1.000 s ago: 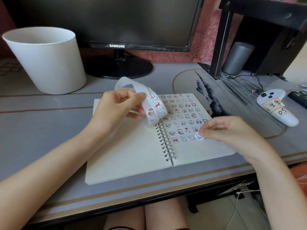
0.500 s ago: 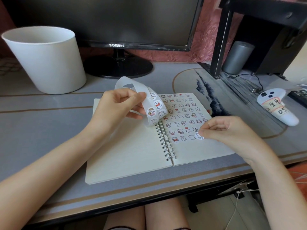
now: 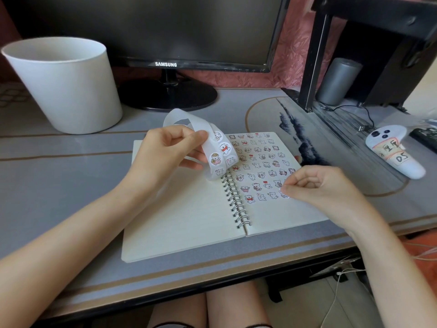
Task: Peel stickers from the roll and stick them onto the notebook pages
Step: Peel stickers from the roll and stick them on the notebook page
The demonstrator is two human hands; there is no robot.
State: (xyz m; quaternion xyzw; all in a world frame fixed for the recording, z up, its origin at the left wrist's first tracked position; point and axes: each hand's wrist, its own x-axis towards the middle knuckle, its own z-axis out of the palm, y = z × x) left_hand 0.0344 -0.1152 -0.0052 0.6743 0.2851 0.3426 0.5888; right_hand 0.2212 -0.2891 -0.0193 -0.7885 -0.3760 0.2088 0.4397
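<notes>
- Notebook (image 3: 189, 221): cream pages, silver spiral.
- Stickers (image 3: 259, 159): white, small cartoon animals, red accents.
- Bin (image 3: 68, 91): plain white.
- Table (image 3: 47, 185): grey, tan stripes.

Notebook (image 3: 189, 221): matt cream paper, shiny metal spiral (image 3: 236, 202). Strip (image 3: 212, 147): translucent waxy paper carrying glossy stickers (image 3: 216, 159). Tabletop (image 3: 59, 197): smooth, grey, faint sheen. Bin (image 3: 68, 86): matt white plastic. Monitor (image 3: 153, 27): glossy black plastic.

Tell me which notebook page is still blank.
The left page, under the left hand; the right page carries rows of stickers across its upper part.
</notes>
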